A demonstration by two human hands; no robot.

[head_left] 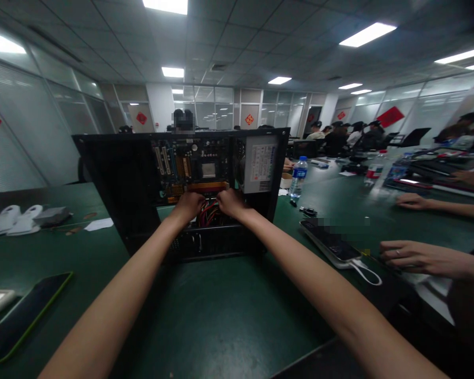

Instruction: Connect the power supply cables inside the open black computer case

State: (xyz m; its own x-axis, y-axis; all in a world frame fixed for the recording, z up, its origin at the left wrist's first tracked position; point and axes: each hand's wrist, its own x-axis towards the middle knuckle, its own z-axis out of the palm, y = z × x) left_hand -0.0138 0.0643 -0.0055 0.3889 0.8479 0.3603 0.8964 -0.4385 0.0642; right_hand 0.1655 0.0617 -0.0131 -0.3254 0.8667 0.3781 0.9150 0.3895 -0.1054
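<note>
An open black computer case (112,184) stands on the green table in front of me, its inside facing me. In it are a motherboard (219,152) and a silver power supply (259,166) at the upper right. My left hand (188,206) and my right hand (232,203) both reach in below the orange slots (208,186) of the motherboard. The fingers of each are curled closed; what they hold is hidden. Between and just under the hands hangs a bundle of coloured cables (208,215).
A water bottle (299,178), a phone on a power bank (332,245) with a white cable, and a co-worker's hand (426,258) are to the right. White shoes (23,220), a grey block (52,216) and a dark mat with green edging (26,318) lie left.
</note>
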